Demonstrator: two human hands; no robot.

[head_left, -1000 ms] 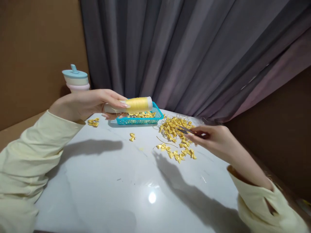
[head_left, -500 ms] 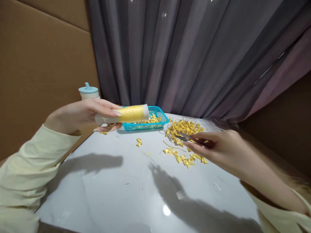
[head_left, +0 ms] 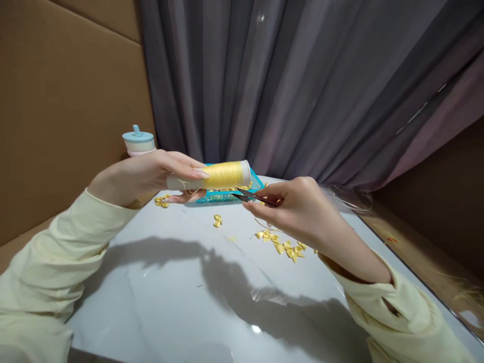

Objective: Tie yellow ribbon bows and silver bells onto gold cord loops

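Note:
My left hand (head_left: 151,171) is closed around one end of a spool of yellow thread (head_left: 225,175), held nearly level above the table. A loose loop of thread hangs beside the fingers. In my right hand (head_left: 298,206) is a pair of thread snips (head_left: 253,196), their dark pointed blades slightly apart just below the spool's right end. Behind the spool stands a turquoise basket (head_left: 257,182), partly covered, with yellow bows in it. Small yellow bows (head_left: 286,248) lie below my right hand, which hides the larger pile.
A single bow (head_left: 217,221) lies mid-table, and a few more (head_left: 162,201) are at the left. A bottle with a light blue lid (head_left: 138,138) stands behind my left hand. Grey curtains (head_left: 242,85) hang behind the white table (head_left: 151,302); a brown panel (head_left: 71,111) is at the left.
My right hand has moved left and up from the pile of bows, bringing the snips close under the spool. My left hand and the spool have shifted slightly right.

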